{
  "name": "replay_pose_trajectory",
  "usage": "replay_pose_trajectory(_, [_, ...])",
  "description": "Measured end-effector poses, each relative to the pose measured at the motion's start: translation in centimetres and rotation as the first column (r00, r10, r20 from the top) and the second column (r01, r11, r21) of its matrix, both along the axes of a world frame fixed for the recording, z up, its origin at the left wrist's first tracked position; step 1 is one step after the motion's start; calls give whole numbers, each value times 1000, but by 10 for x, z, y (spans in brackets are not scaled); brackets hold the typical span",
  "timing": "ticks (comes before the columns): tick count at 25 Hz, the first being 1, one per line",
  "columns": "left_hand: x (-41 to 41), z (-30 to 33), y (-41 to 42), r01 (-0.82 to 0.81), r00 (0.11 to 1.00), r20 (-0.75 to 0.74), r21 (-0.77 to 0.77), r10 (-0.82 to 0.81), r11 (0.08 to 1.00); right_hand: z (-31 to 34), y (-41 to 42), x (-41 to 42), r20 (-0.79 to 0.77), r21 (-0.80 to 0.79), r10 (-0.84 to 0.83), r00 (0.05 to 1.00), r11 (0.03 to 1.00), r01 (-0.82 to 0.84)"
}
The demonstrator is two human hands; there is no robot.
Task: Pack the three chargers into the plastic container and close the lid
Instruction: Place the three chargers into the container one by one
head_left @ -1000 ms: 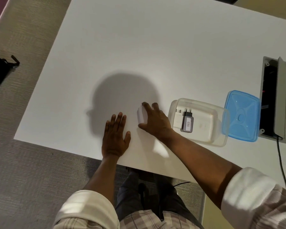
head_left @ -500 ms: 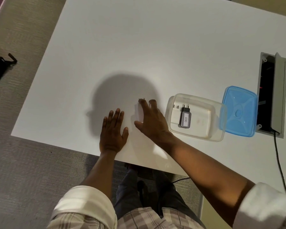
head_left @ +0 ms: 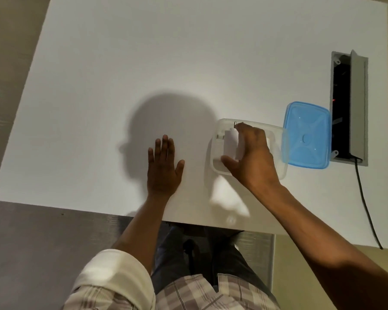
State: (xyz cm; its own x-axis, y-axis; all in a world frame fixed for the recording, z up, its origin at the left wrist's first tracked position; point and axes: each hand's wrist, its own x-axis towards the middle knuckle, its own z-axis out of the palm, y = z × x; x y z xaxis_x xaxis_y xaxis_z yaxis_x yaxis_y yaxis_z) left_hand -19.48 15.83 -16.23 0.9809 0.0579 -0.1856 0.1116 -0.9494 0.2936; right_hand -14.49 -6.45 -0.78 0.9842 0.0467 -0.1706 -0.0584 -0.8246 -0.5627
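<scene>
A clear plastic container [head_left: 217, 128] stands open on the white table, right of centre. My right hand [head_left: 252, 156] hovers over it, fingers closed on a white charger [head_left: 231, 143] whose metal prong shows at my fingertips. Another white charger [head_left: 221, 137] lies inside by the left wall; the rest of the inside is hidden by my hand. The blue lid [head_left: 307, 135] lies flat just right of the container, overlapping its right rim. My left hand [head_left: 164, 167] rests flat on the table, palm down, left of the container.
The white table [head_left: 143, 63] ends close to my body at its near edge. An open cable hatch [head_left: 348, 104] sits in the table right of the lid, with a black cable [head_left: 365, 204] running from it to the near edge.
My right hand has lifted the white charger off the table and carried it rightward over the container, covering the dark charger seen inside earlier. My left hand stays flat.
</scene>
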Motion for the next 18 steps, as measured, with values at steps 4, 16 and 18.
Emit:
replay_pose_trajectory(4, [26,1,-20,77,997,-11,-9,-78,997,-13,-37,6,-35,-42,-57,998,998,55])
replay_pose_trajectory(16, [39,1,-44,55,998,33,-11,-55,998,-54,-63,7,-246,-171,-46,968,985,3])
replay_pose_trajectory(18, [36,-1,-43,57,998,34,-3,-57,998,-59,-66,6,-255,-166,-36,966,986,-7])
